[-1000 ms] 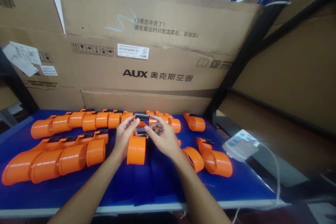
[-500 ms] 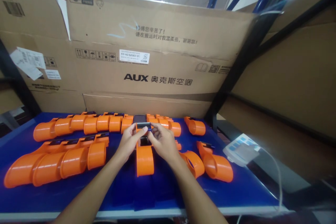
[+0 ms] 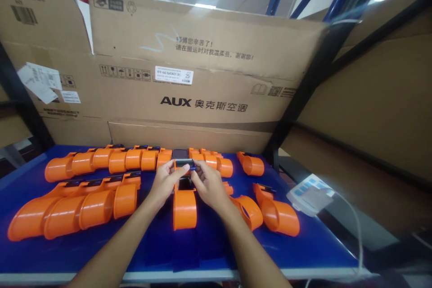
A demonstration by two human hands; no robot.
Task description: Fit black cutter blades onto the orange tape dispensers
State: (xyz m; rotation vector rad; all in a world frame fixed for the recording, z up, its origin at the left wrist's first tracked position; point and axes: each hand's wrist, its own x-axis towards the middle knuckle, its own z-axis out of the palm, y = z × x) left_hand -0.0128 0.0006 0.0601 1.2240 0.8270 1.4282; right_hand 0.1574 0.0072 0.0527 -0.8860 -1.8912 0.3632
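Observation:
Between my hands an orange tape dispenser [image 3: 185, 209] is held over the blue tabletop, its round ring facing down toward me. Across its upper end lies a dark strip with a pale edge [image 3: 184, 162]. My left hand [image 3: 166, 180] grips the upper left side, thumb pressed on the strip. On the other side, my right hand [image 3: 211, 183] is closed at the strip's right end, where a small blue part shows by the fingertips. Its fingers hide part of the dispenser. Behind my hands stands a dark square object [image 3: 180, 154], partly covered.
Rows of similar orange dispensers [image 3: 96, 209] lie to the left on the blue tabletop [image 3: 158, 252], with more [image 3: 279, 217] to the right. A white and clear box [image 3: 310, 195] with a cable sits at the right edge. A large cardboard sheet [image 3: 202, 81] stands behind.
The view has shifted slightly. The dispenser's ring has swung a little to the left and toward me; both hands keep nearly the same hold.

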